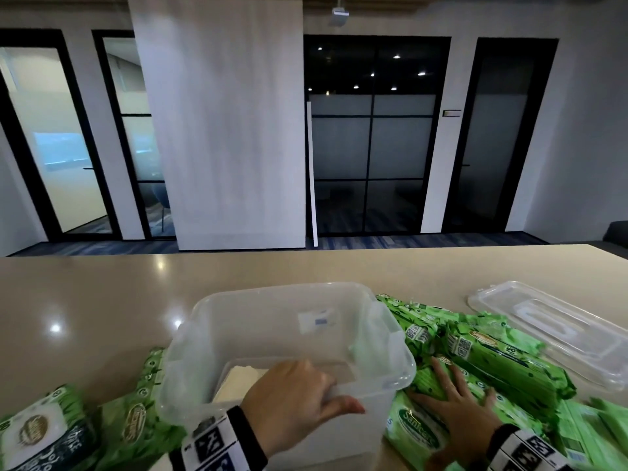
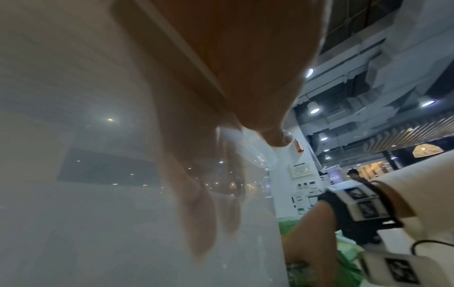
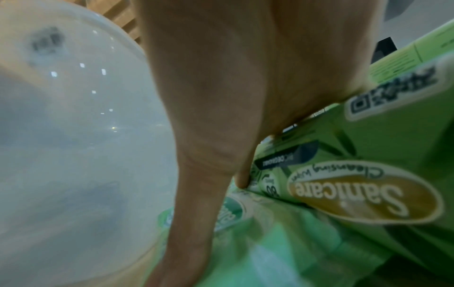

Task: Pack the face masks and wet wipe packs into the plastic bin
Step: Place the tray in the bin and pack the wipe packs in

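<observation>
A clear plastic bin (image 1: 278,291) stands on the table in front of me. My left hand (image 1: 306,390) grips its near rim, thumb outside and fingers (image 2: 203,229) inside, seen through the wall (image 2: 86,213). Something flat and pale (image 1: 238,377), perhaps face masks, lies on the bin's bottom. Right of the bin is a heap of green wet wipe packs (image 1: 492,355). My right hand (image 1: 455,399) rests flat on one pack (image 3: 363,194), fingers spread and straight. More green packs (image 1: 136,423) lie left of the bin.
The bin's clear lid (image 1: 550,331) lies upside up at the far right of the beige table (image 1: 102,300). Another wipe pack (image 1: 40,433) sits at the near left corner. Glass office doors stand beyond the table.
</observation>
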`<action>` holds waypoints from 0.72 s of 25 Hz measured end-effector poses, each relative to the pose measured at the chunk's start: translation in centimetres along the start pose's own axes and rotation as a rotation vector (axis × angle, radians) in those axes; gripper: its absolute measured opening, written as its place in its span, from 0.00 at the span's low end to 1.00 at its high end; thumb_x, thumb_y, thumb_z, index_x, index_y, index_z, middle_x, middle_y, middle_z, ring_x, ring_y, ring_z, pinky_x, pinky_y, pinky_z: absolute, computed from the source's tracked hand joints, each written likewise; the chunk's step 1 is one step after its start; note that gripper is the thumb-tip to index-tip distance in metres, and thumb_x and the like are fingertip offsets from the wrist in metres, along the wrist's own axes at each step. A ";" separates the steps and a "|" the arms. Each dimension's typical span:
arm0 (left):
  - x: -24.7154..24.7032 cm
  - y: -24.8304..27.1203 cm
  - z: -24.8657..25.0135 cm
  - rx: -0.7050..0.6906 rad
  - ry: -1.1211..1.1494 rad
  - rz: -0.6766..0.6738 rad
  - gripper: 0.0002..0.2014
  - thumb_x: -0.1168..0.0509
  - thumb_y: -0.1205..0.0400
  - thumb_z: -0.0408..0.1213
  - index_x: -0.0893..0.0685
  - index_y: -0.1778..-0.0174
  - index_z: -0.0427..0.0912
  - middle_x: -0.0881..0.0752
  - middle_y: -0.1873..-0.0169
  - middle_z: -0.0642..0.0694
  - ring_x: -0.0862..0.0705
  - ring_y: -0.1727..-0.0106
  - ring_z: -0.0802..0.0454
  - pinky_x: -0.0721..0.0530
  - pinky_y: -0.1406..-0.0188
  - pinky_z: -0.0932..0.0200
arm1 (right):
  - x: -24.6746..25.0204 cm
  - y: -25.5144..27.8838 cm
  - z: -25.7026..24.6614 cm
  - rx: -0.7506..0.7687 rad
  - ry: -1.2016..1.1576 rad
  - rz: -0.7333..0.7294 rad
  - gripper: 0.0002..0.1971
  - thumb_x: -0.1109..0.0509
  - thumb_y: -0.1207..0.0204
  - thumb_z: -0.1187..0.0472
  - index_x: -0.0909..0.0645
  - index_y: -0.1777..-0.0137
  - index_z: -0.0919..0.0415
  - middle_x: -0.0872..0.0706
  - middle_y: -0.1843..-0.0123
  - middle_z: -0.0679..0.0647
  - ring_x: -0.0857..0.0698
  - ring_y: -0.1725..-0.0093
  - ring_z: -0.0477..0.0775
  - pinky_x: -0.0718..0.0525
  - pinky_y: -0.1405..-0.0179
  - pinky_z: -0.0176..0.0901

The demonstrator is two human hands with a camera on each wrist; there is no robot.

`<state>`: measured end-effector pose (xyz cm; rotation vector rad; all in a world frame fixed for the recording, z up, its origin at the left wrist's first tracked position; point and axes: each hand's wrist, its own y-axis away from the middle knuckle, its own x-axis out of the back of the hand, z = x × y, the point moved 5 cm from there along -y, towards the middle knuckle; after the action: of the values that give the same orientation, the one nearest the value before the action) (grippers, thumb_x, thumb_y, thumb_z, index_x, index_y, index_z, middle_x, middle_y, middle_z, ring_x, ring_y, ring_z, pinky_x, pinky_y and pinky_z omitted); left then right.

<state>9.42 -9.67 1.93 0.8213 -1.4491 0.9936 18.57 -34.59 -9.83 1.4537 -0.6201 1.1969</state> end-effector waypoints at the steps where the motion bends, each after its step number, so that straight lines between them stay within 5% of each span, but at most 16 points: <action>1: 0.1 0.5 0.7 -0.009 0.015 0.007 0.40 0.59 0.27 0.77 0.20 0.59 0.43 0.15 0.57 0.41 0.17 0.53 0.43 0.26 0.55 0.49 | 0.0 0.1 -0.1 0.006 -0.007 0.004 0.67 0.51 0.76 0.15 0.64 0.25 0.21 0.85 0.26 0.54 0.74 0.21 0.68 0.56 0.34 0.93; 6: 3.2 3.0 0.2 0.062 0.385 0.071 0.33 0.57 0.27 0.77 0.21 0.48 0.55 0.14 0.58 0.62 0.17 0.55 0.67 0.20 0.55 0.63 | -0.4 0.0 0.2 0.005 -0.024 -0.005 0.66 0.39 0.67 0.17 0.63 0.24 0.23 0.84 0.24 0.53 0.75 0.21 0.67 0.56 0.34 0.92; 8: 4.7 3.3 -2.2 0.103 0.465 0.080 0.30 0.54 0.25 0.74 0.19 0.48 0.57 0.14 0.55 0.65 0.17 0.53 0.70 0.17 0.50 0.60 | -0.1 -0.2 0.6 0.015 -0.033 0.014 0.65 0.38 0.65 0.18 0.62 0.22 0.25 0.81 0.22 0.50 0.72 0.19 0.67 0.52 0.32 0.91; 12: 5.9 4.6 -9.1 0.262 0.627 0.071 0.27 0.46 0.26 0.71 0.15 0.47 0.58 0.15 0.46 0.65 0.19 0.42 0.71 0.19 0.37 0.55 | 0.6 -0.9 2.1 0.058 -0.134 0.078 0.48 0.26 0.37 0.33 0.54 0.23 0.25 0.68 0.16 0.50 0.59 0.16 0.64 0.42 0.28 0.83; 15: 5.9 6.5 -12.8 0.322 0.625 0.053 0.29 0.44 0.32 0.76 0.16 0.44 0.65 0.17 0.43 0.69 0.21 0.38 0.71 0.23 0.32 0.52 | 1.6 -0.8 2.8 0.157 -0.263 0.107 0.37 0.24 0.32 0.45 0.47 0.36 0.19 0.56 0.16 0.51 0.41 0.19 0.61 0.29 0.24 0.61; 18: 5.9 8.0 -15.4 0.396 0.570 0.062 0.32 0.45 0.36 0.77 0.16 0.44 0.65 0.19 0.41 0.68 0.23 0.36 0.70 0.25 0.36 0.59 | 2.3 -0.9 4.1 0.042 -0.339 0.129 0.49 0.17 0.41 0.45 0.44 0.25 0.34 0.42 0.21 0.59 0.30 0.27 0.60 0.23 0.30 0.45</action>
<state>7.62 7.91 6.80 0.6919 -0.8036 1.4496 21.52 -37.62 -7.69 1.6893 -0.9361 1.0738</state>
